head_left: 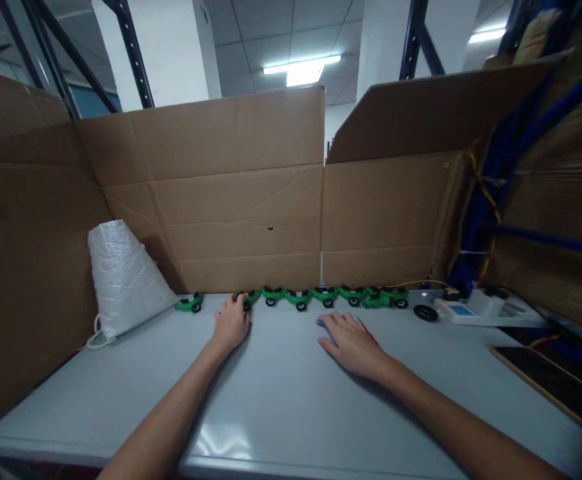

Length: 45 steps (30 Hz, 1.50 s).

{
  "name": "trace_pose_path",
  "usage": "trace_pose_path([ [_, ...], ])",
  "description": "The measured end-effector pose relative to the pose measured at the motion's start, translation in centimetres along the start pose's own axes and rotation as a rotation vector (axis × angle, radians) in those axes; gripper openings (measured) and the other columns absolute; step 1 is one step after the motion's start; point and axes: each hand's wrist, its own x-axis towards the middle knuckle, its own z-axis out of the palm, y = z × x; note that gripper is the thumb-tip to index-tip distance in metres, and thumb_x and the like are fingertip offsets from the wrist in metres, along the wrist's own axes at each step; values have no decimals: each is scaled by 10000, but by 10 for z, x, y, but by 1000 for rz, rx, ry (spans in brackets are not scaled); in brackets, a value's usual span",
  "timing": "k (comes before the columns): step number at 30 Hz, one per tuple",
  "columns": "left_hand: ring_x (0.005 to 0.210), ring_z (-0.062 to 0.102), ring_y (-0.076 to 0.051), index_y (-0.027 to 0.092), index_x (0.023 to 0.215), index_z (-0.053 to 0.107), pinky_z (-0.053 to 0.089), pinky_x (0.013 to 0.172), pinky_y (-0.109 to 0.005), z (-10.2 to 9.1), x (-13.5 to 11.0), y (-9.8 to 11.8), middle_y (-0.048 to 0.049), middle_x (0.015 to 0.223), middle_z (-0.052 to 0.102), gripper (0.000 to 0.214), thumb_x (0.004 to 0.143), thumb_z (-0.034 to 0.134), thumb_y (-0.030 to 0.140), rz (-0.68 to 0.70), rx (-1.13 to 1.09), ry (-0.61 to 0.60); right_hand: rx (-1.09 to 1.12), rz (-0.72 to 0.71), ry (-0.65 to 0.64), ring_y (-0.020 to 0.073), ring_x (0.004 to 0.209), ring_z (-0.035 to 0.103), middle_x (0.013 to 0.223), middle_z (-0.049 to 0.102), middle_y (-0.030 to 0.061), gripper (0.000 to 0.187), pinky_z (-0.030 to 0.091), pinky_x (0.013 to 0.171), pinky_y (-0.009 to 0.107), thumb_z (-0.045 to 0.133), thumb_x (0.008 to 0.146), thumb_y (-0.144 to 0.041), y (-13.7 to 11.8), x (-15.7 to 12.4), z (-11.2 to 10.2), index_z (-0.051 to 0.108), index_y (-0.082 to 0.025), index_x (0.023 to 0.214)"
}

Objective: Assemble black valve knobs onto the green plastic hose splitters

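My left hand [231, 323] reaches to the back of the table. Its fingers are curled over a green toy vehicle [247, 303] with black wheels, partly hidden by them. That vehicle is at the left end of a row of similar green toy vehicles [297, 299]. Apart from the row, to the left of my hand, stands a single green toy vehicle [191, 303]. My right hand [351, 341] lies palm down on the table in front of the row, thumb apart from the fingers. Beside it show a small blue piece [321, 323] and a thin red piece [367, 330], otherwise covered.
A white wrapped bundle [125, 283] with a cord stands at the back left. Cardboard walls [235, 200] enclose the table [271, 407]. At the back right are a black ring [425, 313], a white power strip [491, 308] with cables, and a blue rack post [475, 220].
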Motion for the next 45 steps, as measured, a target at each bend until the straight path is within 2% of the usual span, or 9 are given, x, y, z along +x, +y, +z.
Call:
trace_pose_path([
  [13, 1341, 569, -329, 163, 1429, 553, 470, 1083, -442, -1, 0, 4, -197, 1521, 529, 421, 1016, 484, 214, 129, -40, -7, 0, -8, 20, 348, 1220, 542, 1362, 645, 148, 387, 384, 1021, 457, 530, 1047, -368, 0, 0, 0, 595, -202, 1390],
  [17, 1311, 611, -326, 175, 1517, 481, 493, 1060, -447, 0, 0, 5, -199, 1582, 493, 535, 983, 497, 188, 153, -28, -31, 14, -7, 32, 351, 1215, 535, 1357, 651, 144, 377, 388, 1015, 461, 543, 1036, -366, 0, 0, 0, 612, -211, 1373],
  [22, 1361, 591, -265, 227, 1616, 356, 502, 1064, -356, -11, 5, -9, -140, 1640, 465, 674, 966, 534, 209, 195, 3, -37, 14, -13, 35, 359, 1221, 528, 1365, 646, 143, 399, 394, 1026, 477, 535, 1041, -373, 2, 0, 4, 602, -204, 1396],
  [25, 1391, 552, -326, 177, 1645, 305, 502, 1072, -436, -21, 10, -32, -191, 1638, 451, 694, 982, 506, 221, 107, 68, 11, 5, -19, 38, 354, 1225, 531, 1360, 652, 138, 398, 390, 1041, 469, 536, 1040, -374, 4, 0, 6, 602, -212, 1397],
  [29, 1547, 319, -457, 116, 1630, 332, 414, 1138, -606, -24, 12, -65, -277, 1694, 327, 655, 1009, 485, 256, -64, 179, 79, -21, -22, 38, 353, 1218, 537, 1374, 646, 139, 402, 392, 1039, 459, 542, 1035, -371, 4, 0, 7, 604, -215, 1400],
  [32, 1596, 221, -475, 95, 1616, 369, 336, 1188, -633, -19, 11, -77, -305, 1723, 252, 653, 1001, 516, 258, -123, 248, 83, -21, -27, 31, 357, 1215, 536, 1377, 643, 145, 418, 395, 1038, 460, 526, 1041, -372, 4, 0, 7, 598, -194, 1412],
  [35, 1583, 265, -476, 88, 1583, 431, 321, 1193, -631, -15, 12, -82, -318, 1681, 339, 608, 1009, 511, 273, -159, 296, 67, -12, -22, 31, 355, 1227, 532, 1381, 643, 143, 418, 390, 1045, 460, 519, 1045, -383, 4, 0, 7, 599, -197, 1410],
  [41, 1532, 330, -488, 87, 1492, 520, 402, 1120, -632, -16, 15, -84, -302, 1544, 515, 557, 1005, 507, 355, -209, 329, 51, -11, -2, 17, 354, 1244, 525, 1387, 638, 135, 410, 384, 1045, 465, 535, 1039, -386, 4, 1, 6, 589, -217, 1408],
  [45, 1339, 556, -409, 79, 1412, 557, 453, 1079, -531, -25, 12, -80, -284, 1422, 584, 464, 1024, 454, 311, -200, 319, 68, -25, -3, 18, 347, 1211, 543, 1335, 646, 136, 324, 396, 1008, 461, 540, 1040, -365, 0, 0, 1, 612, -219, 1321],
])
